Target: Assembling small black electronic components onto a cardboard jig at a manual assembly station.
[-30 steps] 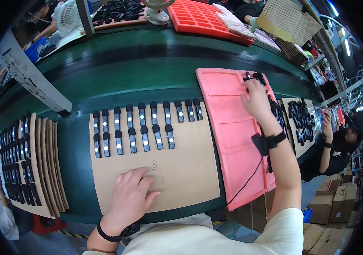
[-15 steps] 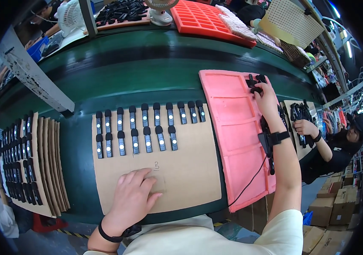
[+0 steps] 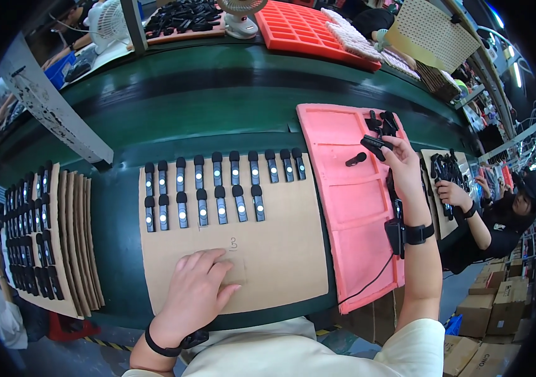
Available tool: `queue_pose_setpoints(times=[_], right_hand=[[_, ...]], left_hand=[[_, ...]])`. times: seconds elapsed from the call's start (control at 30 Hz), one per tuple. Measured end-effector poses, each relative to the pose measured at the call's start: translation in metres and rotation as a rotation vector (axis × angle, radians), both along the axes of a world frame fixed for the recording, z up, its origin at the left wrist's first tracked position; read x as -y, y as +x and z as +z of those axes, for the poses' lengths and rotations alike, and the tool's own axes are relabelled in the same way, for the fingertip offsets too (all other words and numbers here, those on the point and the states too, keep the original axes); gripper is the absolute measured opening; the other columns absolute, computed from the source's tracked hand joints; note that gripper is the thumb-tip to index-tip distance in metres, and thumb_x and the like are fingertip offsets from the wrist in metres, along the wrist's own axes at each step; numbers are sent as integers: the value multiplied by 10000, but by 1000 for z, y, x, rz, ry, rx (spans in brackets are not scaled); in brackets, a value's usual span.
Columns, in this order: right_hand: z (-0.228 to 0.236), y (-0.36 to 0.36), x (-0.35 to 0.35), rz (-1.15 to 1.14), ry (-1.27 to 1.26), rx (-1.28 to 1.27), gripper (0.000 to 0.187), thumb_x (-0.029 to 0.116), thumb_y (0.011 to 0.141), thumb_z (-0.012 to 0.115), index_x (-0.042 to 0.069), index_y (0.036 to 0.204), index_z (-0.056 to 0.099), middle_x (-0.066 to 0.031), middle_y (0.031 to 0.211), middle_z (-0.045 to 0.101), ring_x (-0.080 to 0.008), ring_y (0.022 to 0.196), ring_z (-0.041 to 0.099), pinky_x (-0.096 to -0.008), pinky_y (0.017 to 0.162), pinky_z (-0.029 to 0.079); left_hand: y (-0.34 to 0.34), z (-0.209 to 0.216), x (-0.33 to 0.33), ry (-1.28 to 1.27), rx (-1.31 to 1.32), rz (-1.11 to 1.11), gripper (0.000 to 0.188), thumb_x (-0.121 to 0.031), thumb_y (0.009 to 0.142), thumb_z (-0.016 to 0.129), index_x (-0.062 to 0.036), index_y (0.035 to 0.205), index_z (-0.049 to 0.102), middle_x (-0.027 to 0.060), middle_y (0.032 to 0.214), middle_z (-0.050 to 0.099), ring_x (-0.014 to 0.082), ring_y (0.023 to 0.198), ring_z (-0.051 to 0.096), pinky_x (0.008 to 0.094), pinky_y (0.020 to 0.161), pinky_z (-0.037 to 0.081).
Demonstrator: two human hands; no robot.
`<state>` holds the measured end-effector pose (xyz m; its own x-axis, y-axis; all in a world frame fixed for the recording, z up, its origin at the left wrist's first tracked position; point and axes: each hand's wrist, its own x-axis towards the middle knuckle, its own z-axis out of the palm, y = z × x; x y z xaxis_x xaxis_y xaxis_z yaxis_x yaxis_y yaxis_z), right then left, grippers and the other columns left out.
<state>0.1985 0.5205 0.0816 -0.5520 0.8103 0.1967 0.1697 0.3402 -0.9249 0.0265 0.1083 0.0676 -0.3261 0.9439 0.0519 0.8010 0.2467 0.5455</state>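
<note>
My right hand (image 3: 404,171) is over the pink foam tray (image 3: 334,135), pinching a small black microphone (image 3: 376,146) between thumb and fingers. Just left of it, another small microphone (image 3: 356,159) with a foam tip lies loose in a tray compartment. More black microphones (image 3: 388,124) are heaped in the tray's far right corner, partly behind my fingers. My left hand (image 3: 197,286) lies with fingers apart on the cardboard sheet (image 3: 287,264), holding nothing. Beyond it, two rows of foam-tipped microphones (image 3: 221,207) with round lit spots stand side by side; the nearer row is shorter.
Upright cardboard sheets (image 3: 82,245) with rows of microphones stand at the left. A white post (image 3: 54,103) rises beyond them from the green bench (image 3: 205,94). A red divided tray (image 3: 309,34) and a fan (image 3: 241,22) are at the back. At right, a co-worker's hand (image 3: 453,195) handles black pieces.
My right hand has drawn back from the heap, toward me and slightly right, with a microphone in its fingers. Another microphone now lies loose in the tray. My left hand has stayed in place.
</note>
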Motion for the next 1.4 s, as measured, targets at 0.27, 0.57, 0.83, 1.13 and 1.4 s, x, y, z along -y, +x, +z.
queue_pose_setpoints(times=[0.27, 0.57, 0.83, 1.13, 1.4], right_hand=[[29, -23, 85, 339, -134, -2, 262, -18, 886, 615, -28, 1146, 580, -46, 1025, 603, -85, 908, 558, -228, 809, 465], [40, -58, 194, 962, -90, -163, 275, -79, 835, 637, -52, 1101, 572, -159, 1096, 576, -229, 1015, 596, -321, 872, 494], [29, -66, 197, 887, 138, -256, 241, -50, 839, 659, -53, 1060, 563, -184, 1018, 611, -240, 940, 627, -330, 844, 513], [16, -58, 200, 772, -436, -285, 211, 121, 923, 659, -46, 996, 553, -164, 909, 647, -167, 715, 643, -264, 659, 533], [9, -56, 200, 841, -641, -343, 123, 20, 929, 628, -42, 1024, 580, -111, 946, 661, -124, 821, 664, -238, 736, 544]], left_hand=[[-7, 13, 0, 124, 81, 22, 342, -150, 786, 751, -24, 1079, 627, 134, 1147, 608, 301, 1052, 572, 403, 935, 426], [4, 20, -19, 566, 1286, 130, 380, -39, 841, 723, 0, 1183, 561, 96, 1082, 617, 166, 987, 603, 321, 924, 467], [3, 18, -20, 828, 1291, 248, 251, -94, 939, 586, -7, 1154, 491, 124, 1042, 587, 192, 933, 582, 346, 918, 461], [0, 17, -18, 897, 1303, 207, 160, -43, 936, 518, -16, 1090, 486, 89, 913, 554, 148, 786, 544, 301, 783, 468], [12, 27, -24, 662, 868, 220, 374, 7, 838, 710, 14, 1180, 558, 28, 886, 582, 54, 726, 493, 202, 625, 400]])
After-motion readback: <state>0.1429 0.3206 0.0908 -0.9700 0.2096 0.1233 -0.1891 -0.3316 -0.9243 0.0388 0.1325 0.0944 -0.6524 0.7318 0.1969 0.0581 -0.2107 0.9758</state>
